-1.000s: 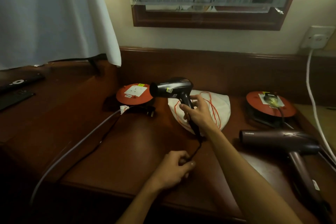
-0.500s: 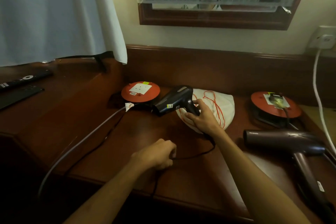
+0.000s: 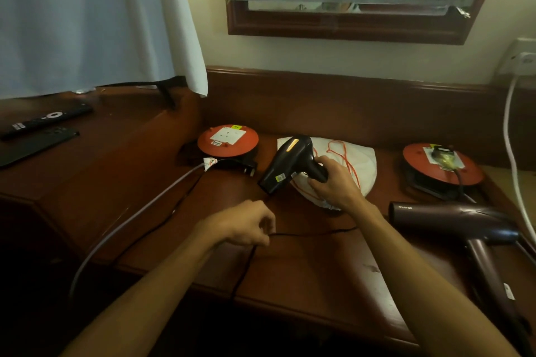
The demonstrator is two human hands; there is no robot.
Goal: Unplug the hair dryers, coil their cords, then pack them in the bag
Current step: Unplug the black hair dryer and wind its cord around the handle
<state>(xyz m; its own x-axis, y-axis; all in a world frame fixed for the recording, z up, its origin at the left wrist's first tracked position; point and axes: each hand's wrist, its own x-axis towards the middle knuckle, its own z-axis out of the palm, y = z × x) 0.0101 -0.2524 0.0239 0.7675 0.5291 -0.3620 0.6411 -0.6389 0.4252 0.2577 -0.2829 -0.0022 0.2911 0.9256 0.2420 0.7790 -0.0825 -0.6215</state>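
A: Dark wooden bench [image 3: 304, 264] fills the lower frame, its front edge running along the bottom from centre to right, a raised back rail across the middle. Bare wood lies at centre, between the two arms.

B: And the larger things?

A: A maroon hair dryer [image 3: 452, 219] lies flat at right, handle toward the lower right corner. A white bag [image 3: 356, 166] with red string sits at centre, against the back. Two red cable reels: one [image 3: 227, 140] left of the bag, one [image 3: 442, 162] right of it, with a plug in its socket.

B: The black hair dryer?

A: The black hair dryer [image 3: 290, 164] is tilted, nozzle down-left on the bench, partly over the bag. The right hand [image 3: 333, 185] has its grip clamped round the handle.

B: The other hand?

A: The left hand [image 3: 246, 224], at centre, curls its grip on the thin black cord [image 3: 313, 233], which runs right toward the dryer and drops over the front edge.
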